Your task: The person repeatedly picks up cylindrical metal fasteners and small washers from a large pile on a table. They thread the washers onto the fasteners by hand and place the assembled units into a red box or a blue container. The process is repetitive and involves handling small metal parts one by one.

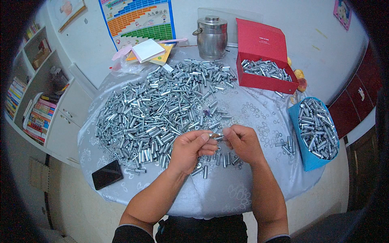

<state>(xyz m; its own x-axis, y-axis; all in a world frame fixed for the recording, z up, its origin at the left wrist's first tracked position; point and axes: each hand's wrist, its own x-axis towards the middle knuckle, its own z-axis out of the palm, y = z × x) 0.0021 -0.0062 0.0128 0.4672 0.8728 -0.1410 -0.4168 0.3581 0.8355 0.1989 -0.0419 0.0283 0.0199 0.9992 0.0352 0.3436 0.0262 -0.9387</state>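
A small metal piece [216,137], short, slim and shiny silver, lies roughly level between the two hands, over the near edge of the heap [154,105] of similar silver pieces; its finer detail is too small to tell. The left hand [188,150] pinches it between thumb and fingers, the other fingers curled beneath. The right hand [245,143] is at its other end, thumb and forefinger close together and slightly blurred, so I cannot tell whether they grip it. Both bare forearms slant inward from the lower edge. The round table [259,194] wears a pale, shiny, patterned cloth. A black flat device [107,175] lies left of the heap; on the right stand an open red box [265,84] and a blue container [314,164], both holding metal pieces. Toward the back are a lidded metal pot [212,40] and a white notepad [148,50]. Behind them hangs a colourful chart [137,20], with a bookshelf [60,131] at left
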